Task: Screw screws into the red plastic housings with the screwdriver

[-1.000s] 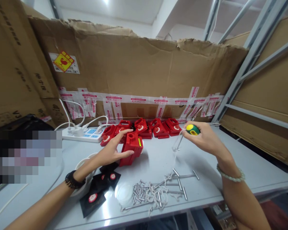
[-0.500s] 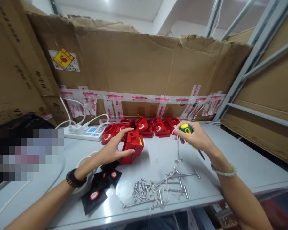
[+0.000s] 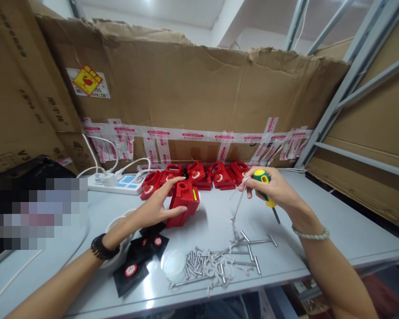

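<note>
My left hand (image 3: 160, 203) grips a red plastic housing (image 3: 181, 206) with a round hole in its top and a yellow label on its side. In my right hand (image 3: 277, 188) is a green-and-yellow screwdriver (image 3: 262, 177), its dark blade pointing down to the right. Between the thumb and fingertips of that hand hangs a thin T-shaped metal rod (image 3: 240, 203) with clear string, tilted down to the left. Below lie several more T-shaped rods (image 3: 257, 265), tangled in string, beside a pile of small metal screws or pins (image 3: 193, 264).
Several red housings (image 3: 221, 175) line the back, against a cardboard box (image 3: 199, 88). A white power strip (image 3: 128, 184) with cables stands at the back left. Black packets with red-and-white stickers (image 3: 131, 271) lie front left, near a clear round disc (image 3: 174, 266).
The T-shaped rod in my right hand has swung from upright to a leftward tilt, its string trailing. The screwdriver has turned and shows more of its handle. My left hand stays put.
</note>
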Demonstrator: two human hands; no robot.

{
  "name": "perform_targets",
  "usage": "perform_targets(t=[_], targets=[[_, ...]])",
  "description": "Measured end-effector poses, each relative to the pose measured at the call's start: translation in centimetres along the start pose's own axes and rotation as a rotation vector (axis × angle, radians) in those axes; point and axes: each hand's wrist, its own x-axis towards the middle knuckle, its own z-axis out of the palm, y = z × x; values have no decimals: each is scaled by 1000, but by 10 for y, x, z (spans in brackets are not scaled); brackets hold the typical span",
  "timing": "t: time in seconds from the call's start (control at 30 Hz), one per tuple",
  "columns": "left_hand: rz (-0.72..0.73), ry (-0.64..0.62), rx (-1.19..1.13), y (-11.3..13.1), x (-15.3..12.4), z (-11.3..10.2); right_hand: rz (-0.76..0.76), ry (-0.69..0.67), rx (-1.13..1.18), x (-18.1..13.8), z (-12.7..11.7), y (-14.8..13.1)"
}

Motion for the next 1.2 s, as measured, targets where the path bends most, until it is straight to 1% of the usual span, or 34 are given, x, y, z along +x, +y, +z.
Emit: perform_targets(t=[0.13, 0.27, 0.47, 0.57, 0.63, 0.7, 0.77, 0.83, 0.9, 0.97, 1.03, 1.13, 1.2], targets=[[2, -4, -4, -1, 0, 1, 6, 57, 131, 2, -3, 5], [9, -1, 0, -3, 0, 4, 70, 99, 208, 6, 0, 13], [-1, -13, 0, -2, 0, 6, 253, 120, 425, 19, 5, 22], [-18, -10, 2, -1, 0, 5, 278, 113, 448, 23, 5, 24], [-18, -12, 2, 0, 0, 4, 252, 125, 415, 23, 6, 24], [-5, -16, -8, 1, -1, 3, 155, 177, 240, 20, 8, 24], [6, -21, -22, 1, -1, 2, -8, 233, -75, 17, 12, 25], [11, -20, -25, 1, -1, 2, -135, 226, -378, 14, 16, 27], [13, -16, -21, 0, 0, 2, -190, 129, -562, 13, 22, 30], [15, -15, -24, -1, 0, 3, -206, 1, -686, 14, 27, 33], [19, -15, -31, -2, 0, 3, -222, -93, -815, 15, 30, 37], [27, -14, -25, -2, 0, 3, -229, -163, -970, 16, 33, 43], [25, -15, -13, -2, 0, 2, -215, -201, -1019, 17, 34, 49]])
